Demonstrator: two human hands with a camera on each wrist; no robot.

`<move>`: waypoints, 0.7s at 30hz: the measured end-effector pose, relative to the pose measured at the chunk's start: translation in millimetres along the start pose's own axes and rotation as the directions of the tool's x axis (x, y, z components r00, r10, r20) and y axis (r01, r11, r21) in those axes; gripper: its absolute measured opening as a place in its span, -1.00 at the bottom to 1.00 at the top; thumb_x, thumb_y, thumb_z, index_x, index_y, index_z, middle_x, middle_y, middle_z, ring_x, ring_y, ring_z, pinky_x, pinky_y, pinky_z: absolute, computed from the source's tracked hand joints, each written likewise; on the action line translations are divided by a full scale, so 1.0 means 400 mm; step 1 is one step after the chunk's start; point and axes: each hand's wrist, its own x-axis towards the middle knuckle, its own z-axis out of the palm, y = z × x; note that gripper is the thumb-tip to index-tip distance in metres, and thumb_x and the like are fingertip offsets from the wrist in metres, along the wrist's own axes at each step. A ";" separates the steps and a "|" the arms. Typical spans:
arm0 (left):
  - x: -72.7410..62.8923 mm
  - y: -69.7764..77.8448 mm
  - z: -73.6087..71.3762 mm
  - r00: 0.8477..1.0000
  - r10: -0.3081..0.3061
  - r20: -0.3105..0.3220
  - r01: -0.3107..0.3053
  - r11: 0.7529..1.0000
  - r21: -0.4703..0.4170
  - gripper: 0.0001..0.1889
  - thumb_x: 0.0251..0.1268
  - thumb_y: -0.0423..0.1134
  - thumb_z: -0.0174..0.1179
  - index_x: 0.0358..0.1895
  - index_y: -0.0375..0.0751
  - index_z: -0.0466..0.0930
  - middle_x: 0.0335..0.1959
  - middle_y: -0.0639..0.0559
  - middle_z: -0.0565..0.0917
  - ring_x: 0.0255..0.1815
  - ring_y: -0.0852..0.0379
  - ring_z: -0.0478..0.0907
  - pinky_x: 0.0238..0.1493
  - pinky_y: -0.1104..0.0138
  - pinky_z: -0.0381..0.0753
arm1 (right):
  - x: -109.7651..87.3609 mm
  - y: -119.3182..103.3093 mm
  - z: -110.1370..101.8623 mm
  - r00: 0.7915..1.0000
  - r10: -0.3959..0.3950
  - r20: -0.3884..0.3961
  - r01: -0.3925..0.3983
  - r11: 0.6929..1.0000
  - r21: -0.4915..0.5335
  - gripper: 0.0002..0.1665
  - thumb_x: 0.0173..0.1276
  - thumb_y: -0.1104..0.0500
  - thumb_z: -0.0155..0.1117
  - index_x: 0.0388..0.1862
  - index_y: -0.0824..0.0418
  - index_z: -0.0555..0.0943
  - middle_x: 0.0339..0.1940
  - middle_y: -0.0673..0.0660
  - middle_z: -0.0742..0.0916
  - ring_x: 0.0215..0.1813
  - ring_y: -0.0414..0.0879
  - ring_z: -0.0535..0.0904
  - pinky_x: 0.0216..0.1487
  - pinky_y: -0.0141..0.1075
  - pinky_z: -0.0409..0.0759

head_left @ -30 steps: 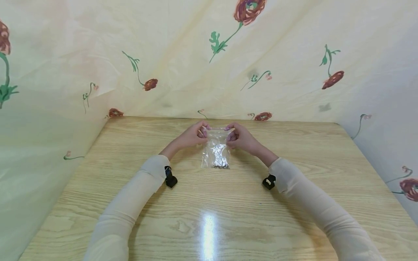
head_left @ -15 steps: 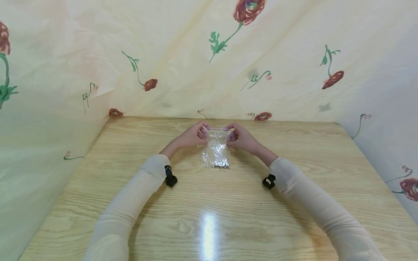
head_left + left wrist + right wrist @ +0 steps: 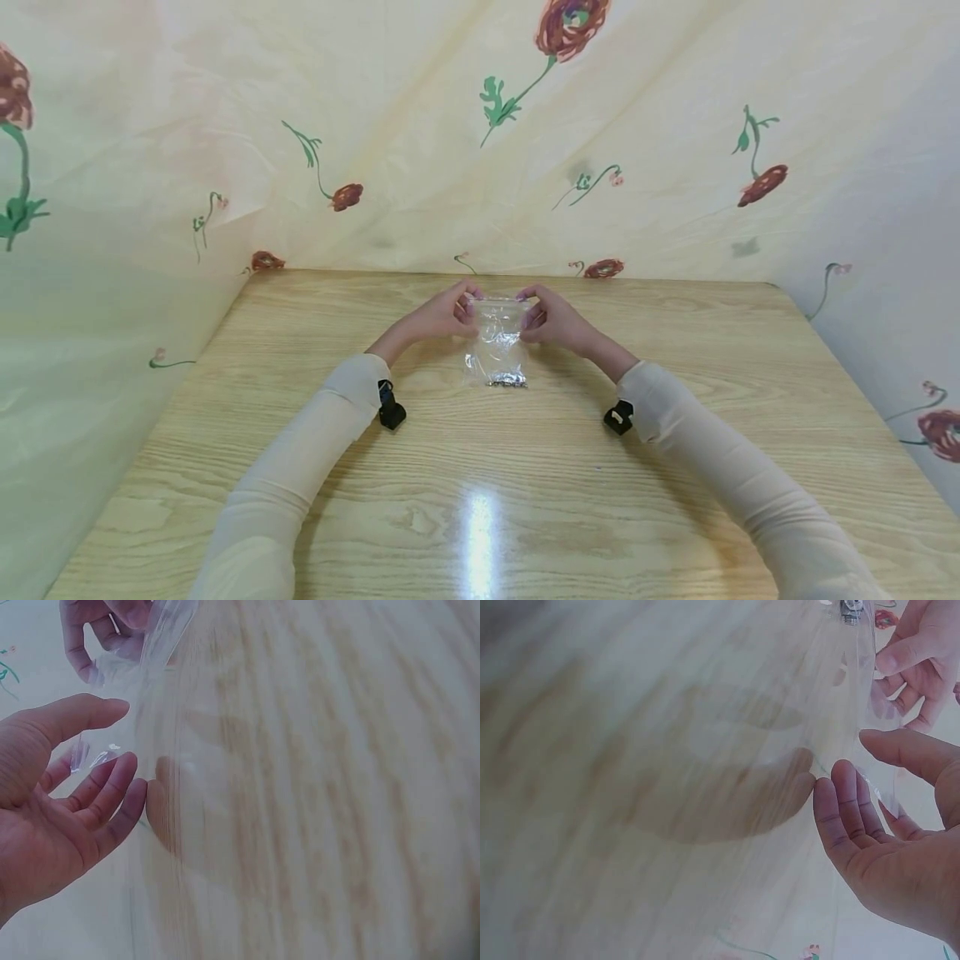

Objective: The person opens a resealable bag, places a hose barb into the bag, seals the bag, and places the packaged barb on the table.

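Observation:
A small clear zip bag (image 3: 497,350) lies over the far middle of the table in the head view. Small shiny metal pieces (image 3: 508,384) are lined up along its near end; their exact kind is too small to tell. My left hand (image 3: 441,313) holds the bag's far left corner, and my right hand (image 3: 561,322) holds the far right one. Both wrist views show bent fingers around the bag's edge, thumb apart from the fingertips. A strip of the clear bag (image 3: 169,630) runs between the two hands in the left wrist view.
The wood-grain table (image 3: 525,467) carries a bright light reflection near its front. Flowered cloth (image 3: 420,150) hangs behind and at both sides. A black wrist device (image 3: 392,410) sits on each cuff.
The bag's far edge has dropped very slightly, and my thumbs and fingers have shifted a little at its corners. Otherwise both hands stay where they were.

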 end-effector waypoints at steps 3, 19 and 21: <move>0.002 -0.003 0.000 1.000 0.002 0.007 -0.002 1.000 0.012 -0.40 0.20 -0.51 0.36 0.27 -0.33 0.30 -0.16 -0.16 0.49 -0.12 0.04 0.50 -0.02 0.35 0.50 | -0.003 0.000 -0.001 1.000 0.009 0.006 -0.009 1.000 -0.009 -0.26 0.22 0.52 0.37 0.36 0.38 0.33 -0.16 0.39 0.68 -0.16 0.05 0.66 -0.21 -0.43 0.58; 0.000 0.003 0.001 1.000 -0.008 0.018 0.007 1.000 0.023 -0.30 0.18 -0.52 0.38 0.37 -0.37 0.23 -0.08 -0.19 0.45 -0.05 -0.04 0.48 0.00 0.34 0.49 | -0.013 -0.004 -0.007 0.999 0.026 0.018 -0.026 1.000 -0.015 -0.16 0.22 0.52 0.37 0.45 0.41 0.24 -0.13 0.43 0.65 -0.17 0.11 0.64 -0.20 -0.44 0.56; -0.002 0.004 0.000 1.000 -0.009 0.019 0.009 1.000 0.026 -0.29 0.19 -0.51 0.37 0.38 -0.36 0.22 -0.06 -0.20 0.45 -0.03 -0.04 0.49 0.01 0.33 0.50 | -0.013 -0.004 -0.007 0.999 0.028 0.018 -0.027 0.999 -0.017 -0.16 0.22 0.51 0.38 0.45 0.40 0.24 -0.13 0.43 0.65 -0.16 0.12 0.64 -0.19 -0.44 0.55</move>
